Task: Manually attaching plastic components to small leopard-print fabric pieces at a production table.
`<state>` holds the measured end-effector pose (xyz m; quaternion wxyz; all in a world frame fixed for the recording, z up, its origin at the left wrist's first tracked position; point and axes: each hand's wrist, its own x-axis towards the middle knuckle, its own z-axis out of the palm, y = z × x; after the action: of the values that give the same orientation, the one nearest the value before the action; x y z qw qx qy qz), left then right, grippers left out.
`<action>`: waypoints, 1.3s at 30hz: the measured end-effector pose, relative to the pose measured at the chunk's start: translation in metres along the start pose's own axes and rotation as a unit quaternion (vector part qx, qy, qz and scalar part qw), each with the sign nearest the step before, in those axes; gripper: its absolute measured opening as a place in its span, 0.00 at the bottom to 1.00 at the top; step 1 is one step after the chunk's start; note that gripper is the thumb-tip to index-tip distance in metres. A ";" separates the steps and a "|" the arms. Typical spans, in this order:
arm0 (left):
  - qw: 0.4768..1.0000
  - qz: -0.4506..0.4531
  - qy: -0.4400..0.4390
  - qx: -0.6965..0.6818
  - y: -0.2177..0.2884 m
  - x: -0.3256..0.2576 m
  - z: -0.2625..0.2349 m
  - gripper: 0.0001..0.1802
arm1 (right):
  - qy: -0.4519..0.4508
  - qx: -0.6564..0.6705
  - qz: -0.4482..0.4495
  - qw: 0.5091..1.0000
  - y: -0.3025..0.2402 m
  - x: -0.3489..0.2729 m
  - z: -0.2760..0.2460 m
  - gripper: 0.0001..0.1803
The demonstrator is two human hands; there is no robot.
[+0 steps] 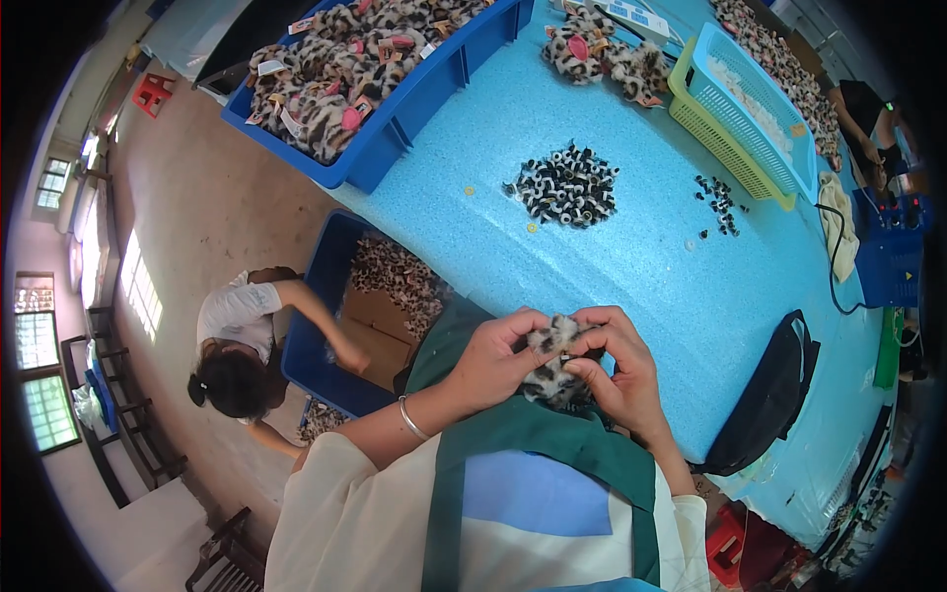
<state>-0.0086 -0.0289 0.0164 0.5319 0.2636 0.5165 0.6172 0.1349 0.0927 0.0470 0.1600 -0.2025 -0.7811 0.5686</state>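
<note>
Close to my body, at the near edge of the blue table (473,247), both hands hold a small spotted plush piece (560,387) in white, black and brown fur. My left hand (503,357) pinches its left side with thumb and forefinger. From the other side, my right hand (623,373) grips it with bent fingers and thumb. A small dark spot shows in the fur between my fingertips; I cannot make out what it is. Farther out on the table lies a heap of small black and white plastic pieces (564,185), with several loose black ones (721,205) to its right.
A blue crate (370,173) full of spotted plush pieces stands at the far left. Stacked plastic baskets (735,148) are at the far right, a black bag (760,405) at the right edge. Left of me, a person (237,335) reaches into a blue bin (340,237).
</note>
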 end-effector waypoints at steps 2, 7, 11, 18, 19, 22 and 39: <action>0.988 0.078 0.020 0.134 0.002 0.001 0.000 0.08 | 0.018 -0.047 -0.004 0.999 0.003 -0.002 0.004 0.10; 0.895 0.286 0.052 0.339 0.010 0.004 -0.001 0.11 | 0.072 -0.058 -0.052 0.994 0.013 -0.007 0.012 0.11; 0.850 0.371 0.044 0.372 0.018 0.006 0.002 0.14 | 0.131 -0.024 -0.132 0.982 0.024 -0.005 0.018 0.12; 0.813 0.428 0.045 0.391 0.015 0.007 0.006 0.16 | 0.134 -0.093 -0.239 0.957 0.019 -0.004 0.010 0.15; 0.813 0.425 0.050 0.396 0.015 0.007 0.007 0.17 | 0.138 -0.107 -0.255 0.951 0.019 -0.005 0.009 0.16; 0.821 0.429 0.030 0.375 0.018 0.009 0.007 0.17 | 0.133 -0.129 -0.281 0.942 0.018 -0.006 0.006 0.16; 0.875 0.409 0.026 0.257 0.006 0.011 0.004 0.16 | 0.126 -0.080 -0.242 0.959 0.024 0.002 0.007 0.13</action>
<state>-0.0101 -0.0168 0.0207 0.1314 0.5628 0.5166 0.6318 0.1331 0.0943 0.0219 0.3726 -0.0897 -0.8235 0.4182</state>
